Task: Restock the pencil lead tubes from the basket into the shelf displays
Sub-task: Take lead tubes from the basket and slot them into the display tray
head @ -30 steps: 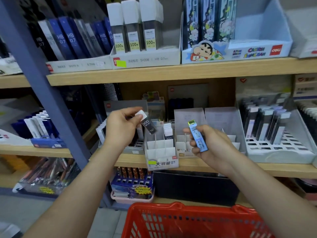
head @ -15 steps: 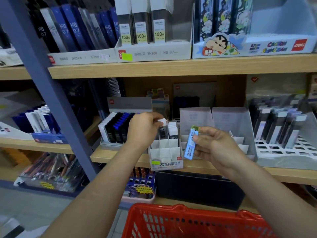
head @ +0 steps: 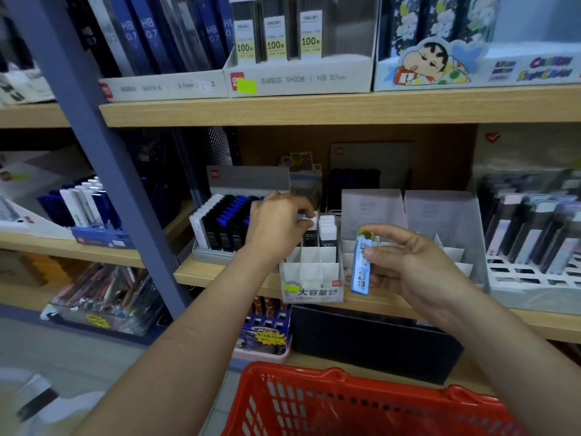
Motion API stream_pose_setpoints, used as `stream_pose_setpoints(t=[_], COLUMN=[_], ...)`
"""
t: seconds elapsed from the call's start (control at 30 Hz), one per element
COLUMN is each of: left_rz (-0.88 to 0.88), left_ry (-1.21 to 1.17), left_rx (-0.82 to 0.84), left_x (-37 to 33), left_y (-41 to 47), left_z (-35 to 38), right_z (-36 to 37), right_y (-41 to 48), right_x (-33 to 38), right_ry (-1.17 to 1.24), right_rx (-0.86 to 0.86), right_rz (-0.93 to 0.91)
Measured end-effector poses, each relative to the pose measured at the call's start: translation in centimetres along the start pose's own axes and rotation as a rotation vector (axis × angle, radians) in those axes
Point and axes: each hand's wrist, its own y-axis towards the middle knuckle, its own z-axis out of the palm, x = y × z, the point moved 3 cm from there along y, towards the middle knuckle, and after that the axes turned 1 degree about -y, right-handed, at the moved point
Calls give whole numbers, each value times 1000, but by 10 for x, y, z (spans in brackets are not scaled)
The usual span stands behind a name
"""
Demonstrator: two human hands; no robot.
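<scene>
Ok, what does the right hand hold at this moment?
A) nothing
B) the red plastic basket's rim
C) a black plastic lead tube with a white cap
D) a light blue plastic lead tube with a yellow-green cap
D: the right hand pinches the light blue plastic lead tube with a yellow-green cap upright, while the left hand pinches the black white-capped tube.

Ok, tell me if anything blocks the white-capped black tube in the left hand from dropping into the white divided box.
Nothing visible does. The left hand pinches the white-capped black lead tube at a back slot of the white cardboard divided box, beside the white-capped tubes already standing there; the slot's bottom is hidden.
</scene>
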Motion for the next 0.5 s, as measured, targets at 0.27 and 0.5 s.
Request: stream_pose_setpoints(t=[0.27, 0.5], left_rz=[50, -122], left_ry=[-76, -643], left_rx=[-6, 178], left_x=[4, -21], left_y=[2, -26], left_z=[-1, -34], right_z=[6, 12], right_y=[-2, -4], right_x=[2, 5], right_ry=[32, 14], right_rx=[5, -26], right_rz=[6, -36])
